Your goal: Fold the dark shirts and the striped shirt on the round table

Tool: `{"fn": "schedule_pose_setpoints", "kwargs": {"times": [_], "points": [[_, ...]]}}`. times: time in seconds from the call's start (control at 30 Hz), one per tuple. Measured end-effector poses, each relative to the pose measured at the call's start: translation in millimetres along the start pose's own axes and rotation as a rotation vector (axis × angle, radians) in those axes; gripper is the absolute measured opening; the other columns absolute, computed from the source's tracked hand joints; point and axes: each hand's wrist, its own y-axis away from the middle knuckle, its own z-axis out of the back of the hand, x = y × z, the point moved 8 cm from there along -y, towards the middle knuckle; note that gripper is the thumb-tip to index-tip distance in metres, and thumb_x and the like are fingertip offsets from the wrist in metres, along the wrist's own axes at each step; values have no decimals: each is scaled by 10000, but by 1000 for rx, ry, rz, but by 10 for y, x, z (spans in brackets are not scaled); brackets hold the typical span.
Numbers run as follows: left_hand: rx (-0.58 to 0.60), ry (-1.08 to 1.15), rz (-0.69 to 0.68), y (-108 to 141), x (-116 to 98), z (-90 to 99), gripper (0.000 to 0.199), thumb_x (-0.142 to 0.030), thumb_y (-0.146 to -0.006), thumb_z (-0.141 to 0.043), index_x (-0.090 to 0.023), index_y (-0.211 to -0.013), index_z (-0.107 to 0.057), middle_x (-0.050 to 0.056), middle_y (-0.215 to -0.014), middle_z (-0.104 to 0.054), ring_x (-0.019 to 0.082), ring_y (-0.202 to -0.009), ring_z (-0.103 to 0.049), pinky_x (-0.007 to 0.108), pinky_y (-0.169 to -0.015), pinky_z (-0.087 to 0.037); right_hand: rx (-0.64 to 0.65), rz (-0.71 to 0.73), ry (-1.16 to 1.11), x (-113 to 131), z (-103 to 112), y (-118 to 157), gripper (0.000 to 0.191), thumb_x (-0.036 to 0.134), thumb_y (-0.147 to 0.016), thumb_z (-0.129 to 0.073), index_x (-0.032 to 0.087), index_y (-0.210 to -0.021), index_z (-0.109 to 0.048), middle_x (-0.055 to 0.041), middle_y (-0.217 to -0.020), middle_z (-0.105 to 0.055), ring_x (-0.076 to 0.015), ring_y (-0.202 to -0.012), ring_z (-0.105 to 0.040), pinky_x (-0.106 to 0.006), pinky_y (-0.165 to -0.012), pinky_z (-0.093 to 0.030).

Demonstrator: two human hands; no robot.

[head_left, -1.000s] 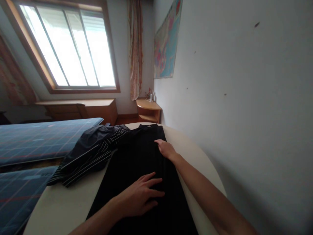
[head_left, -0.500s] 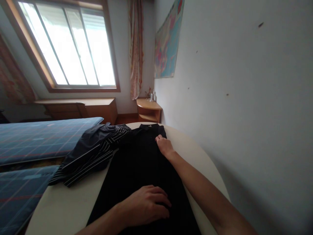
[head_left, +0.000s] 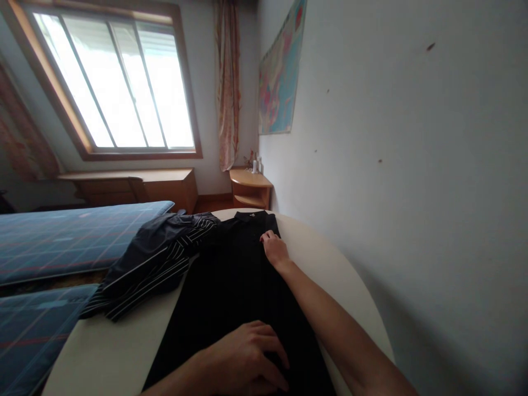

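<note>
Now left hand (head_left: 247, 357) nearer on black garment (head_left: 231, 275).

Black garment (head_left: 235, 275), white-striped dark shirt (head_left: 152, 258), white table (head_left: 107, 352), blue plaid bedding (head_left: 61, 236).

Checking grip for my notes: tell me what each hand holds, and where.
Nothing is lifted. Right hand pinches the black garment near its collar; left hand presses it lower down.

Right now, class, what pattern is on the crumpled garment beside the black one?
Thin white stripes on dark fabric, striped garment, head view.
</note>
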Motion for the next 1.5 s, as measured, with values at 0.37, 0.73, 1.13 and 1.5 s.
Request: {"fn": "schedule_pose_setpoints", "kwargs": {"times": [0.37, 0.73, 1.13, 1.5], "points": [[39, -51, 179, -24, 62, -33, 669, -546, -909, -584, -387, -1514, -345, 74, -1640, -144, 445, -1471, -90, 719, -1124, -143, -30, -19, -162, -88, -142, 125, 380, 288, -970, -454, 172, -1297, -607, -101, -1390, -549, -225, -1281, -443, -336, -1088, -322], [102, 24, 113, -226, -38, -126, 417, -398, -976, -514, -377, -1392, -529, 31, -1505, -478, 347, -1401, -400, 545, -1104, -392, -6, 31, -107, -215, 139, 391, 292, 345, -950, -478, 177, -1096, -667, -106, -1114, -648, -235, -1075, -546, -325, -940, -412], [-255, -256, 559, -342, 1324, 430, 516, -397, -938, -535, -270, -1436, -487, 83, -1591, -328, 302, -1467, -283, 506, -1189, -256, -8, -252, 60, -608, 128, -512, 332, 387, -930, -534, 151, -1145, -625, -153, -1104, -691, -263, -1055, -639, -357, -876, -455], [-237, -189, 562, -316, 1380, 396, 546, -402, -930, -535, -293, -1459, -457, 66, -1606, -296, 292, -1479, -255, 518, -1200, -232, 9, -454, 24, -881, -70, -725, 325, 328, -932, -474, 110, -1106, -641, -198, -1063, -713, -280, -1004, -682, -381, -866, -437]]}}
